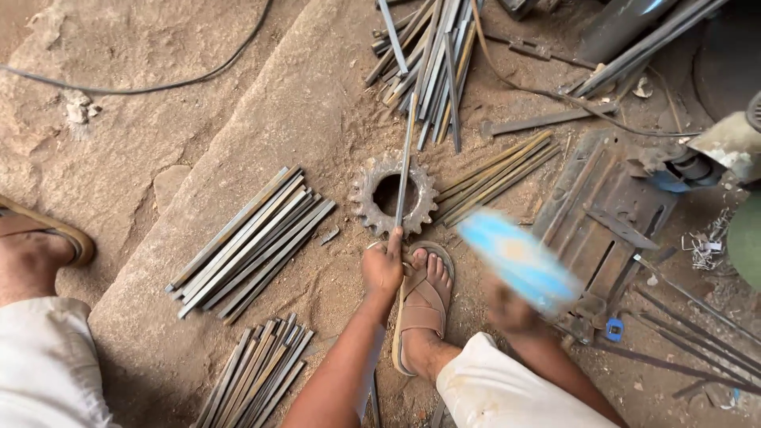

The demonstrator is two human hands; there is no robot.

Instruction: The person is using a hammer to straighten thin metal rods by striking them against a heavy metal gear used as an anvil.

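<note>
A thin metal rod [405,162] lies across the hole of a rusty toothed gear ring [372,194] on the dusty ground, its far end lost among a heap of cut bars [428,59] at the top of the view, so its full length cannot be made out. The left hand [384,265] pinches the rod's near end just at the gear's lower edge, fingers closed on it, forearm reaching straight up from the bottom edge. The right hand [507,309] is badly blurred; it grips a light blue object [519,265], too smeared to tell what kind, raised above a dark metal plate [594,214]. A sandalled foot [422,305] sits just beside the left hand, between the two arms. Left of the gear, two neat bundles of flat strips [250,242] lie on a stone slab [261,119], with bare ground between them and the gear. Another sandalled foot [36,246] is cut off at the left edge.
</note>
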